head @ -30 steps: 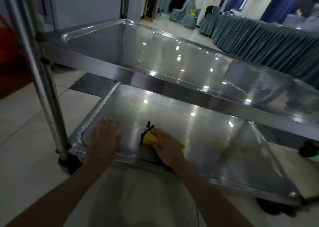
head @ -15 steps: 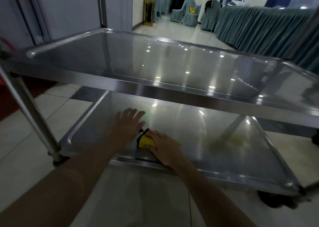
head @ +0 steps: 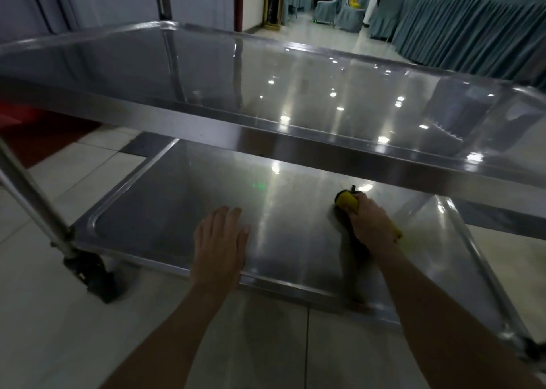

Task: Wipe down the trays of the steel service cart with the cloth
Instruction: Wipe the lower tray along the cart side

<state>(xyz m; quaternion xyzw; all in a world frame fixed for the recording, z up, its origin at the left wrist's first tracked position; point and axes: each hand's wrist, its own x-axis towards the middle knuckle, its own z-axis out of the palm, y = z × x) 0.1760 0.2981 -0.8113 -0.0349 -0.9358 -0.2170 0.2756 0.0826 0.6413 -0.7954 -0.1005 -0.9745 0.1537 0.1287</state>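
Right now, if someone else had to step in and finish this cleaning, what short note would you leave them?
Left hand: flat and open, resting on the lower tray near its front rim, holding nothing.
Right hand: fingers curled round the yellow cloth, pressing it onto the lower tray, right of the middle.
Upper tray: nothing on it, shiny with ceiling-light reflections.
Done: cannot tell which areas are already wiped; no marks or streaks show.
Left: carry on across the lower tray, corners and rims included, then check the upper tray.
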